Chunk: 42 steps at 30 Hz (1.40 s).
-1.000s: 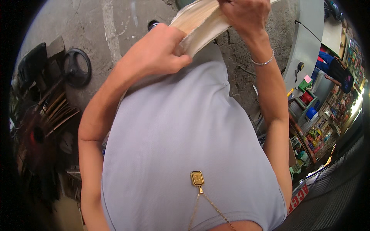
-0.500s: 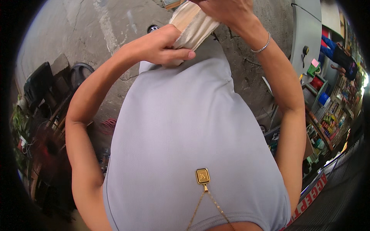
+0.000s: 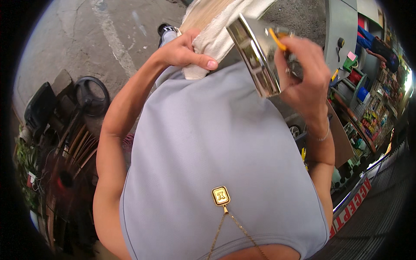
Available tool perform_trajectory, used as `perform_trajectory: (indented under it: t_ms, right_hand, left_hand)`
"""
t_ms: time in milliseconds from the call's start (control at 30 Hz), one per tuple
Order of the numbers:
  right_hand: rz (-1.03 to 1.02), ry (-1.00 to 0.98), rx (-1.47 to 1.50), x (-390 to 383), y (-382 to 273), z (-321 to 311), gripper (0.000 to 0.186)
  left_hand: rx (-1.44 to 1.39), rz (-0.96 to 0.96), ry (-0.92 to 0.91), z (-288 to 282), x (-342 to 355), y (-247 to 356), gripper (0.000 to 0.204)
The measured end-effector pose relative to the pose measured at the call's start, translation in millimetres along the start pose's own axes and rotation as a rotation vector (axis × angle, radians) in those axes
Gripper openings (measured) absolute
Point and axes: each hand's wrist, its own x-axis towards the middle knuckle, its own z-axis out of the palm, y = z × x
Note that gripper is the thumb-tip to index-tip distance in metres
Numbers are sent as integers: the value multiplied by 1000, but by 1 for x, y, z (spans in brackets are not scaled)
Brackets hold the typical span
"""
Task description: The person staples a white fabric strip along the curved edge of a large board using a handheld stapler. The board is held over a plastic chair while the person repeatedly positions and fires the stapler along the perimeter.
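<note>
My left hand is closed around the near end of a cream cloth, its thumb lying over the edge. Against the cloth's left side lies a pale, smooth, wood-coloured surface; its far end runs out of view. In my right hand is a shiny silver metal object with a flat mirror-like side, tilted beside the cloth. An orange-yellow part shows by my curled fingers. The hand hides much of this object, and I cannot make out its kind.
To the left stand a black steering wheel and a dark seat-like piece beside bent strips. On the right, a grey cabinet holds a tape measure. Farther right are stocked shelves and another person.
My right hand has left the cloth, moved right and nearer, and now holds the shiny metal object. My left hand stays on the cloth.
</note>
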Motion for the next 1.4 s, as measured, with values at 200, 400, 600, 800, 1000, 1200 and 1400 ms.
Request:
perform_trajectory:
  t_ms: [200, 400, 600, 800, 1000, 1200, 1400]
  right_hand:
    - [461, -544, 236, -44, -32, -9, 47]
    - [629, -580, 400, -43, -46, -4, 44]
    - [610, -651, 361, -33, -50, -5, 41]
    - [593, -678, 327, -31, -51, -5, 38]
    - [671, -746, 316, -24, -57, -7, 34]
    - [685, -726, 276, -24, -60, -2, 35]
    - [626, -664, 192, -32, -62, 7, 41]
  left_hand:
    - [-141, -13, -44, -2, 4, -5, 62]
    - [-153, -20, -54, 0, 3, -9, 59]
    - [-210, -42, -180, -8, 5, -16, 74]
    - [-233, -48, -132, 0, 4, -12, 73]
    - [-168, -49, -107, 2, 5, -8, 74]
    - [-217, -78, -101, 6, 3, -4, 71]
    - [-223, -85, -108, 8, 0, -5, 60]
